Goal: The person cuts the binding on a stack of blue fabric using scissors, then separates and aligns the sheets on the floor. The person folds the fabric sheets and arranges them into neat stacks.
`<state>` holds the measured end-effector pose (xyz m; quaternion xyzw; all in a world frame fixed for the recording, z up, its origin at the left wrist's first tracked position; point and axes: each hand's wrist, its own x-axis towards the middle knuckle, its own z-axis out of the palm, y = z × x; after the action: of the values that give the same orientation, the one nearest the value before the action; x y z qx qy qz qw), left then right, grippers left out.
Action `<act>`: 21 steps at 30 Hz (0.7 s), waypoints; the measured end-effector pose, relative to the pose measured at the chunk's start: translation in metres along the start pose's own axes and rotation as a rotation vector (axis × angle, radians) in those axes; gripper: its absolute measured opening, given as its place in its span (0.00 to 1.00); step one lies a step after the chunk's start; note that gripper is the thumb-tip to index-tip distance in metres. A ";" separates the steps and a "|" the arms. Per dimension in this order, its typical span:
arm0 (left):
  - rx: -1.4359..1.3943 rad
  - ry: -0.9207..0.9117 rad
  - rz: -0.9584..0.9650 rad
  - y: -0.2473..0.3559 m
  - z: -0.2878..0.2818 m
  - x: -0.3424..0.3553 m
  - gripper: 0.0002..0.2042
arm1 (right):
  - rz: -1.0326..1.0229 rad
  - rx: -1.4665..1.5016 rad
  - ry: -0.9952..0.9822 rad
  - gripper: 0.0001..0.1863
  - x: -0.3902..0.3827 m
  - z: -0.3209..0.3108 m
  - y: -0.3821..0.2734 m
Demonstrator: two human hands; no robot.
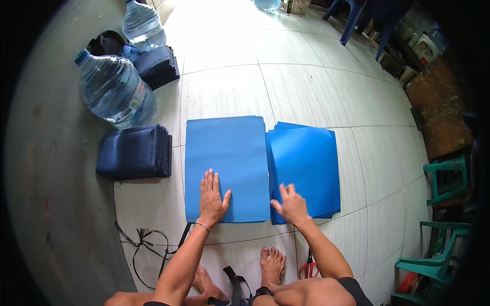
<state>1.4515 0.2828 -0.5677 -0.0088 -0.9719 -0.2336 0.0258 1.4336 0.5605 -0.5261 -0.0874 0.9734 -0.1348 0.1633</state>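
Observation:
In front of me on the tiled floor lie two stacks of blue sheets side by side. My left hand point(213, 199) rests flat on the lighter left stack point(224, 148), fingers stretched out and thumb apart. Over the near left part of the brighter, glossy right stack point(309, 158) is my right hand point(292, 205), slightly blurred, its thumb and fingers apart with nothing seen in them. Whether it touches the top sheet I cannot tell. The right stack's sheets are fanned unevenly at their edges, and the left stack's are squarer.
Left of the sheets sits a dark navy folded stack point(133, 152), with another navy stack point(155, 66) farther back. Two large water bottles point(117, 92) stand by the wall. Black straps point(153, 245) and red-handled scissors point(308, 269) lie near my feet. Green plastic stools point(434, 262) are at right.

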 end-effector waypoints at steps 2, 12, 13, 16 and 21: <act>0.014 -0.006 0.000 0.001 0.002 -0.001 0.35 | -0.103 0.070 0.146 0.33 -0.002 0.018 0.016; 0.081 0.031 0.030 0.001 0.005 -0.001 0.35 | 0.147 -0.065 0.169 0.40 -0.013 0.056 0.111; 0.091 0.047 0.036 0.002 0.005 -0.001 0.35 | 0.162 -0.056 0.173 0.40 -0.010 0.056 0.112; 0.097 0.032 0.013 0.003 0.003 0.000 0.34 | 0.170 -0.060 0.167 0.40 0.003 0.047 0.114; -0.022 0.117 -0.118 -0.014 -0.013 0.000 0.33 | 0.229 0.015 0.129 0.41 0.018 0.023 0.099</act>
<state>1.4521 0.2645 -0.5631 0.0619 -0.9650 -0.2454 0.0688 1.4120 0.6452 -0.5816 0.0346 0.9845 -0.1279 0.1152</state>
